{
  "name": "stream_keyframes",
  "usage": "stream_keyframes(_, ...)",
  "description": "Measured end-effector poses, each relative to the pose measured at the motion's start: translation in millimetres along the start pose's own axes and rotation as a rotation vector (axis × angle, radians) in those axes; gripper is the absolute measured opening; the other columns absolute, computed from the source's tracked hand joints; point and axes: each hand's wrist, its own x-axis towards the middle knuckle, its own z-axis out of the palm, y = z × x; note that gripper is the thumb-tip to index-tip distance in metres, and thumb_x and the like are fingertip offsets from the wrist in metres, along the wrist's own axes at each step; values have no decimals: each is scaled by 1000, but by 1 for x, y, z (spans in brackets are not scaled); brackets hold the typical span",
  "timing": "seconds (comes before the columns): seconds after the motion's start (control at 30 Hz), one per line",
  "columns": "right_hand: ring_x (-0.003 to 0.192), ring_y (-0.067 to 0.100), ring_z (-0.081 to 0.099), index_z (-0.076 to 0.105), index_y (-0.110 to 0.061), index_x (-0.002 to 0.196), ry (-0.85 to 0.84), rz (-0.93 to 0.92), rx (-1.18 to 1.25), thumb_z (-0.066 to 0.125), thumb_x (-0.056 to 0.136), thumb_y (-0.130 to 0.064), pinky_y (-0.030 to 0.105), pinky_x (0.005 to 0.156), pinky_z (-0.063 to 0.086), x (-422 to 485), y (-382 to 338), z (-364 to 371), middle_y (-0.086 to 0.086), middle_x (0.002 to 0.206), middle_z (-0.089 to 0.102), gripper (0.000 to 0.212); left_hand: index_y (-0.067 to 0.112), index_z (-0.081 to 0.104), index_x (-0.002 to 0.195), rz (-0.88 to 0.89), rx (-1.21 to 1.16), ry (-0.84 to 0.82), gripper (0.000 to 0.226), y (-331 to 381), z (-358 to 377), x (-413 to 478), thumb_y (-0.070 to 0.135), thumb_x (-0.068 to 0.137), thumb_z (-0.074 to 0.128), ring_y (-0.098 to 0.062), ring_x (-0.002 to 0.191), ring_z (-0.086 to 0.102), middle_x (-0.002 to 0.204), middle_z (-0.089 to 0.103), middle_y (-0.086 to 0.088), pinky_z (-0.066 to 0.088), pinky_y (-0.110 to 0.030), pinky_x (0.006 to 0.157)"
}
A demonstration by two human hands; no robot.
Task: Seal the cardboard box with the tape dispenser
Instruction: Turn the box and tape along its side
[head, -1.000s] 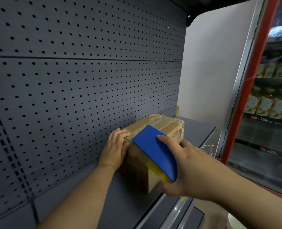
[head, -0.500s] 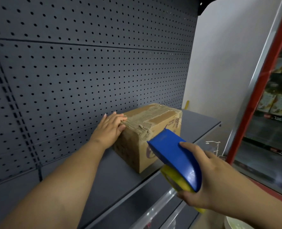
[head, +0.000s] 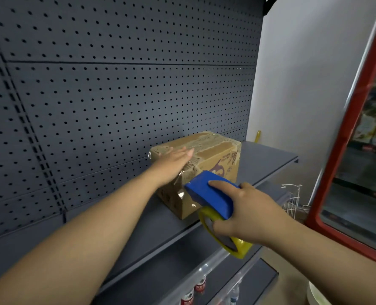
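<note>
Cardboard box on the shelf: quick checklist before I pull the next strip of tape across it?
1. Cardboard box resting flat on the shelf: ok.
2. Left hand bracing the box: cannot tell; it is blurred, fingers open above the top.
3. Right hand gripping the tape dispenser: ok.
4. Dispenser touching the box: not ok, it sits off the near corner.
5. Top flaps closed: ok.
6. Loose clear tape smoothed at the near corner: not ok.

Two bare forearms, no sleeves, left hand (head: 171, 165) slightly motion-blurred, right hand (head: 246, 213) with short unpainted nails
</note>
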Motion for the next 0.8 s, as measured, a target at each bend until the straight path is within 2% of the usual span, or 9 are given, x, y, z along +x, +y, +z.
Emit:
stream_keyframes(0.07, 80, 23, 50, 21, -50, 140, 14, -1, 9, 60, 68, -57, 28, 74, 45, 3, -2, -2, 3, 98, 41, 82, 41, 38, 138, 7, 98, 79, 49, -3, 18, 1, 53, 94, 22, -21, 147, 6, 155, 26, 13, -7, -48, 118)
stream_keyframes(0.17, 78, 21, 43, 29, -42, 141, 41, -47, 0, 60, 70, -55, 32, 77, 49, 5, -12, -3, 3, 90, 43, 78, 41, 46, 134, -2, 138, 206, 42, -12, 25, 6, 48, 95, 32, -21, 145, 16, 151, 36, 11, -4, -48, 118)
stream_keyframes(0.27, 78, 21, 44, 40, -34, 136, 40, -85, -6, 60, 71, -52, 32, 75, 50, 4, -19, -11, 4, 84, 47, 71, 39, 45, 135, 4, 118, 207, 42, -15, 25, 8, 45, 96, 31, -21, 143, 19, 151, 37, 9, 6, -50, 118)
stream_keyframes(0.43, 82, 22, 47, 35, -35, 140, 1, -106, -11, 58, 72, -54, 31, 76, 48, 1, -14, -24, -1, 79, 43, 74, 39, 41, 137, 0, 146, 163, 47, -17, 23, 8, 48, 94, 23, -21, 143, 20, 152, 36, 8, 9, -47, 118)
stream_keyframes(0.53, 96, 26, 54, 27, -34, 143, -49, -109, -17, 60, 71, -62, 32, 79, 47, 3, -17, -21, 5, 96, 51, 84, 40, 41, 137, 2, 149, 148, 54, -16, 23, 8, 53, 89, 21, -21, 143, 21, 152, 35, 8, 10, -45, 118)
stream_keyframes(0.6, 104, 27, 54, 24, -34, 145, -57, -88, -30, 60, 71, -63, 29, 78, 43, 9, -13, -20, 8, 112, 57, 87, 40, 41, 137, -1, 170, 152, 47, -16, 24, 8, 50, 94, 24, -21, 143, 20, 152, 35, 8, 10, -45, 118)
stream_keyframes(0.7, 110, 27, 53, 31, -34, 143, -75, -120, -60, 58, 76, -58, 30, 83, 42, 13, -12, -24, 7, 121, 58, 76, 39, 40, 138, -2, 185, 149, 44, -15, 24, 8, 46, 97, 26, -21, 144, 19, 152, 34, 8, 10, -45, 118)
stream_keyframes(0.8, 112, 26, 53, 47, -38, 132, -140, -118, 103, 60, 76, -55, 33, 91, 44, 20, -16, -40, 3, 123, 59, 60, 38, 39, 139, 16, 202, 115, 48, -16, 21, 9, 50, 95, 25, -23, 144, 21, 153, 33, 7, 11, -44, 118)
